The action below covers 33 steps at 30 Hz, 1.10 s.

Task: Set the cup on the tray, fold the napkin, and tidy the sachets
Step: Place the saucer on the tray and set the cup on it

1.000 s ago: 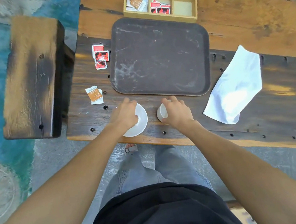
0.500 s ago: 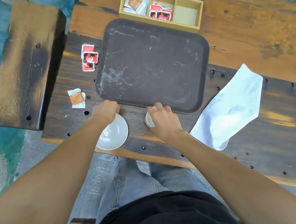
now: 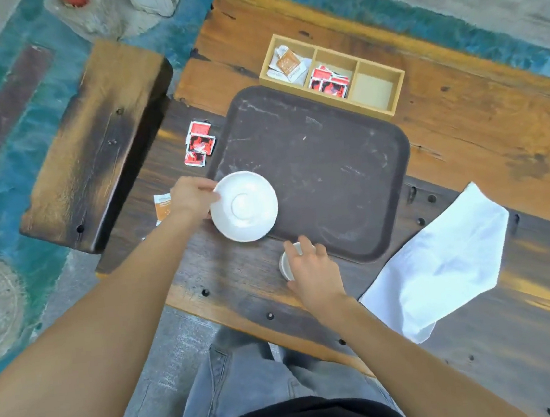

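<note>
Head view, looking down on a dark wooden desk [image 3: 535, 344] with small holes in it. In the middle, a big dark tray [image 3: 324, 169], flat and bare but for scuffs. At the tray's 8 o'clock corner, a white saucer [image 3: 244, 206], partly over the tray rim and partly over the desk. Pinched at its 9 o'clock edge by the left hand [image 3: 192, 196], grip closed on the rim. Cannot tell if the saucer rests on the tray or hangs just above it.

At 6 o'clock from the saucer, a small white cup [image 3: 288, 264] on the desk, just outside the tray's near edge. Right hand [image 3: 314, 273] wrapped over the cup, fingers curled round its top and side, so most of it hidden.

At 4 o'clock from the tray, a white napkin [image 3: 442, 265], spread loose and crumpled, not folded, one corner near the tray.

At 9 o'clock from the tray, three red sachets [image 3: 199, 143] lying close together on the desk. Lower down, an orange sachet [image 3: 162, 208], half hidden behind the left hand.

At 12 o'clock, a wooden box [image 3: 394, 94] with three parts: orange and white packets in the left part, red ones in the middle, nothing seen in the right.
</note>
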Available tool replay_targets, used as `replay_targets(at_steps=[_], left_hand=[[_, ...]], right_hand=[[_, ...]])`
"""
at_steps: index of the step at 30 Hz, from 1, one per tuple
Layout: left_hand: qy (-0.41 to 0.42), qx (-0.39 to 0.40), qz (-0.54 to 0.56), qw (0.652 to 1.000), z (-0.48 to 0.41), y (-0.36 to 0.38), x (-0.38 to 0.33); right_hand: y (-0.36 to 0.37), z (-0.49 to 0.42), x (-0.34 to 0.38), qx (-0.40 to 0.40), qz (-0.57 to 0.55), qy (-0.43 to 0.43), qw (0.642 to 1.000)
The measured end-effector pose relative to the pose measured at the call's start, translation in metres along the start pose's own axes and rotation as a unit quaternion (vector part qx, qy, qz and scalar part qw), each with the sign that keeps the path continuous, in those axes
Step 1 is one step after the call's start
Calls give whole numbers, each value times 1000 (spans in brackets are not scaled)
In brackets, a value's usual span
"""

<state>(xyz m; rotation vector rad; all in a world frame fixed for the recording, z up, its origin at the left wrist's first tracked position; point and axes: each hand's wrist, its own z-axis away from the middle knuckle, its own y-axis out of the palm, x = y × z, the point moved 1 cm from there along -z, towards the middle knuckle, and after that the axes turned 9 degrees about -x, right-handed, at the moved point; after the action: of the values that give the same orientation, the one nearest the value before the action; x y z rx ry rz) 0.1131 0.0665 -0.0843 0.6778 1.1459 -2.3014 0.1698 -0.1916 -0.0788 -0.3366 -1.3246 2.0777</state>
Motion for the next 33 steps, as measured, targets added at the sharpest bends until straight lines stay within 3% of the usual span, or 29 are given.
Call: replay_targets(at_steps=[3,6,14,24,29,31,33], left_hand=[[-112,-8,179,977,-11,23,-14],[-152,-14,262,953,-30,47,-31],[-148,9,281,948,-94,84,-61],[-166,41,276,946,-95,95,-55],[-108,76,193,972,-85,88,-47],[5,51,62,997,-74,81,-37],[178,58,-106,977,-56,71,-18]], right_hand=[[4,0,0,-1,-6,8,1000],[8,0,0,-2,-14,15,1000],[13,-2,-1,-7,-46,35,998],[13,-2,1,-12,-56,44,997],[8,0,3,-16,-58,48,997],[6,1,3,-18,-61,51,997],[6,1,3,-21,-67,52,996]])
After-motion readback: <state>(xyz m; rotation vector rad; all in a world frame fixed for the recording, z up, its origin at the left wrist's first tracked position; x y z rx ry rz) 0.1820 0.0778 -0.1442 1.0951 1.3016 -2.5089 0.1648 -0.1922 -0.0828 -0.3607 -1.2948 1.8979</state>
